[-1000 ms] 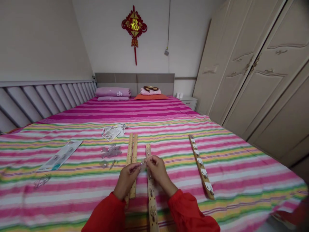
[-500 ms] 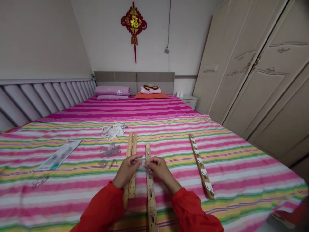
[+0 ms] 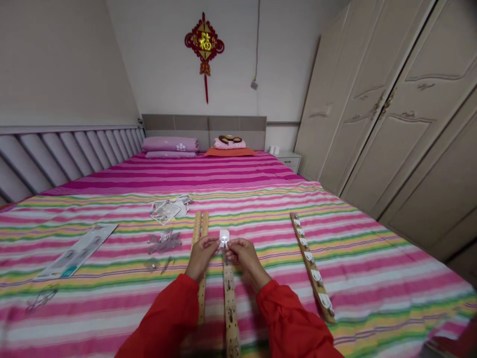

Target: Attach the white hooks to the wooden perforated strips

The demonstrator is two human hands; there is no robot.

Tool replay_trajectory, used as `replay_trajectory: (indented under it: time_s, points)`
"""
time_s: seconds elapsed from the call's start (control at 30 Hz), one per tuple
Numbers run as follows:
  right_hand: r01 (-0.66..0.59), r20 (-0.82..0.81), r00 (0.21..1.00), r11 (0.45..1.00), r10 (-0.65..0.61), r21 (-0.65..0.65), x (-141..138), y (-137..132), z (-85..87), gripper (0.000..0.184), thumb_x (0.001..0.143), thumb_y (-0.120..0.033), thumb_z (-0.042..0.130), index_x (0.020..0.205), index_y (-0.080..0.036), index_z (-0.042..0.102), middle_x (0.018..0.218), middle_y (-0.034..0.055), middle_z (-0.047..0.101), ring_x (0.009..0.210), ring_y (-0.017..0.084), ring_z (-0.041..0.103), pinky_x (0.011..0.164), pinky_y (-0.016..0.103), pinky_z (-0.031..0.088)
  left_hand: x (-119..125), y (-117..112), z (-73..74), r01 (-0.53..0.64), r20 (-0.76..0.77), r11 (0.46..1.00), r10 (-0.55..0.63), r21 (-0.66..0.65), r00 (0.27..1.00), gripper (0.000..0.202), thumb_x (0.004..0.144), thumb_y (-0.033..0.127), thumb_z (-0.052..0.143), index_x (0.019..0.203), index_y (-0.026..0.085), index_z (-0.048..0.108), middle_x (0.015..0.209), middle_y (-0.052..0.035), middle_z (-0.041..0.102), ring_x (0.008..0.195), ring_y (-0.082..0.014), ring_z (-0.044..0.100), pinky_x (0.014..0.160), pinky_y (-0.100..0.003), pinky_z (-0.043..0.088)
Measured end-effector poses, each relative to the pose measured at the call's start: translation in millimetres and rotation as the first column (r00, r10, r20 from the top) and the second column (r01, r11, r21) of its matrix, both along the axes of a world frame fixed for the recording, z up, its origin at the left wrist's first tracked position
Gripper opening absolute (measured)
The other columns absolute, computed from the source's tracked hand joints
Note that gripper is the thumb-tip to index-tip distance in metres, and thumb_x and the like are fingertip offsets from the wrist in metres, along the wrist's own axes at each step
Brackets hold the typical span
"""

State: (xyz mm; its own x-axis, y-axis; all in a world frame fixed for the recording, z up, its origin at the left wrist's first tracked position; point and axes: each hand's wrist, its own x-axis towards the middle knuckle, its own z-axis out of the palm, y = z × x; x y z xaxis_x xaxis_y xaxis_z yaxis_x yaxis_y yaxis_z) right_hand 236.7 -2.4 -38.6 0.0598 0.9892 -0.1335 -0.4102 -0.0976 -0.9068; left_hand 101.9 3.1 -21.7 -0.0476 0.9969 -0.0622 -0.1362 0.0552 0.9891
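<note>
Centrally, a small white piece (image 3: pixel 224 235) is pinched in the fingertips of both my left hand (image 3: pixel 203 252) and my right hand (image 3: pixel 244 252), at the far end of a wooden strip (image 3: pixel 230 293). My left hand partly covers two perforated strips (image 3: pixel 197 227). Leftward on the striped cloth (image 3: pixel 354 278) lie clear pieces (image 3: pixel 166 242), cards (image 3: pixel 164 211) and a long package (image 3: pixel 80 250); well rightward, a white-fitted strip (image 3: pixel 312 267).

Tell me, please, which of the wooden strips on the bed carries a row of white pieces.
The far-right strip, lying apart from the others: white pieces line it, while no such row shows on the middle strip or the left pair.
</note>
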Motion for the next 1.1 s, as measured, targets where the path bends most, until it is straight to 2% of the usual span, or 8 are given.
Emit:
replay_trajectory:
  time_s: [0.2, 0.4, 0.57, 0.77, 1.1]
  points:
    - [0.075, 0.132, 0.988, 0.994, -0.086, 0.085, 4.7, 48.2, -7.2, 0.017, 0.053, -0.029, 0.07, 0.05, -0.018, 0.057, 0.038, -0.0047, 0.052, 0.036, 0.01, 0.045, 0.039, 0.022, 0.036, 9.2, 47.3, -7.9, -0.02, -0.06, 0.997, 0.024, 0.068, 0.998, 0.035, 0.049, 0.034, 0.076, 0.076, 0.013, 0.067, 0.063, -0.0013, 0.066, 0.06, -0.0133, 0.06, 0.061, -0.025, 0.048]
    - [0.166, 0.22, 0.956, 0.975, -0.195, 0.145, 6.8, 77.0, -26.6, 0.01, 0.052, -0.022, 0.063, 0.047, -0.019, 0.057, 0.042, -0.0057, 0.052, 0.046, 0.011, 0.046, 0.048, 0.023, 0.036, 13.1, 72.9, -27.7, -0.049, -0.106, 0.997, 0.055, 0.063, 0.993, 0.029, 0.052, 0.031, 0.072, 0.074, 0.013, 0.068, 0.06, -0.001, 0.065, 0.058, -0.0141, 0.059, 0.059, -0.026, 0.047]
    - [0.195, 0.254, 0.941, 0.971, -0.224, 0.135, 3.3, 88.5, -42.0, 0.007, 0.052, -0.021, 0.061, 0.047, -0.018, 0.057, 0.045, -0.0042, 0.054, 0.049, 0.012, 0.048, 0.051, 0.024, 0.038, 15.9, 81.5, -38.7, -0.077, -0.139, 0.996, 0.084, 0.054, 0.987, 0.027, 0.054, 0.03, 0.067, 0.074, 0.012, 0.067, 0.061, -0.0026, 0.066, 0.059, -0.0154, 0.061, 0.06, -0.027, 0.047]
    - [0.195, 0.261, 0.94, 0.973, -0.221, 0.12, -0.6, 92.7, -55.1, 0.01, 0.054, -0.025, 0.061, 0.05, -0.018, 0.057, 0.047, -0.0031, 0.056, 0.049, 0.013, 0.05, 0.05, 0.024, 0.038, 14.7, 83.5, -40.3, -0.099, -0.222, 0.992, 0.114, 0.079, 0.968, 0.02, 0.054, 0.028, 0.064, 0.068, 0.014, 0.067, 0.063, -0.003, 0.068, 0.065, -0.0177, 0.062, 0.063, -0.028, 0.047]
    - [0.212, 0.276, 0.932, 0.971, -0.234, 0.107, 0.5, 93.7, -66.0, 0.013, 0.055, -0.027, 0.064, 0.05, -0.018, 0.055, 0.046, -0.0032, 0.056, 0.047, 0.012, 0.05, 0.047, 0.023, 0.037, 17.0, 83.5, -53.3, -0.108, -0.303, 0.992, 0.121, 0.058, 0.945, 0.022, 0.055, 0.032, 0.061, 0.068, 0.015, 0.065, 0.062, -0.0021, 0.066, 0.063, -0.0183, 0.062, 0.06, -0.027, 0.046]
